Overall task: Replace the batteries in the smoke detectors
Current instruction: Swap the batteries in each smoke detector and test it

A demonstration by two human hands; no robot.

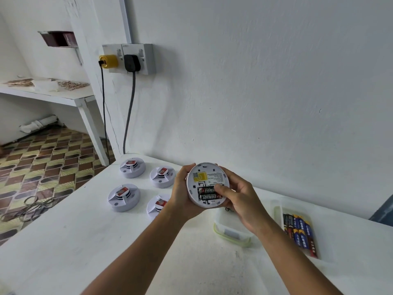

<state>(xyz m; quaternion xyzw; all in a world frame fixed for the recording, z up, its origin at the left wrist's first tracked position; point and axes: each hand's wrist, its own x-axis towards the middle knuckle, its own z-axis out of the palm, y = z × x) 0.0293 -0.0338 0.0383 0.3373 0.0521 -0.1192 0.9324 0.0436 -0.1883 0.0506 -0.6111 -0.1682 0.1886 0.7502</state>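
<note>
White bench [85,241] carried four detectors [124,197], set aside. You cradled the open smoke detector [207,185] back-up in your left hand [182,194], fingers clamped on its rim, so your right hand [240,201] thumb could press the two batteries [207,193] reading "EVEREADY".

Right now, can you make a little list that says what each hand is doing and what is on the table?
left hand: holds the smoke detector up, back side showing
right hand: thumb on the two black batteries in its slot
table: four more detectors, face up
tray: blue and red batteries
clear box: green rim, contents unclear
</note>
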